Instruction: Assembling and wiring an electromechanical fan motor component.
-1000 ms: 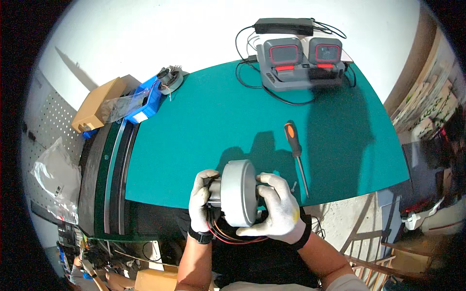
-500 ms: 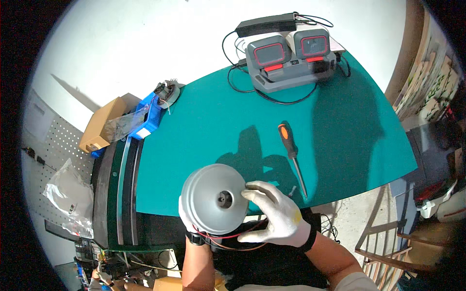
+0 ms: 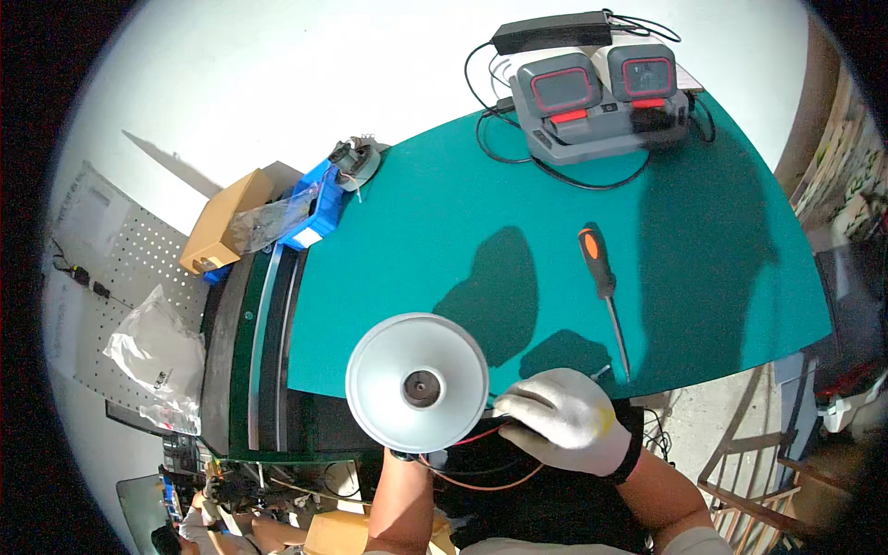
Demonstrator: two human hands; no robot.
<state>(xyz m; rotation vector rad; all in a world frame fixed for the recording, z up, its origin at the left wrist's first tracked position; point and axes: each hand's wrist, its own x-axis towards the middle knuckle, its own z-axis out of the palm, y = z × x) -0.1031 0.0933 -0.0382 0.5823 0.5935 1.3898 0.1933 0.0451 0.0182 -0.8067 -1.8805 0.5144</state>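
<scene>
A grey, round, dish-shaped metal housing [image 3: 375, 388] with a dark centre hole faces up at the mat's near edge. Beneath it, my left hand is hidden, but my left forearm [image 3: 400, 509] leads up to it and the hand holds it up. A red wire [image 3: 476, 437] and a brownish wire [image 3: 490, 484] hang from the housing. In a white glove, my right hand [image 3: 569, 421] is just right of the housing, fingers closed on the wires. On the mat lies an orange-and-black screwdriver [image 3: 599, 268], with a small screw-like piece [image 3: 601, 373] near its tip.
The green mat [image 3: 416, 222] covers the table. A grey twin-bay charger [image 3: 601, 120] with a black adapter [image 3: 550, 32] stands at the back right. A blue bin [image 3: 319, 217], a cardboard box [image 3: 227, 217] and a motor part [image 3: 356, 162] sit back left. Another person [image 3: 213, 527] is at lower left.
The housing has tilted so its face turns more toward me. My right hand has come off its rim and moved right, to the wires. The view has shifted, moving the table rightward.
</scene>
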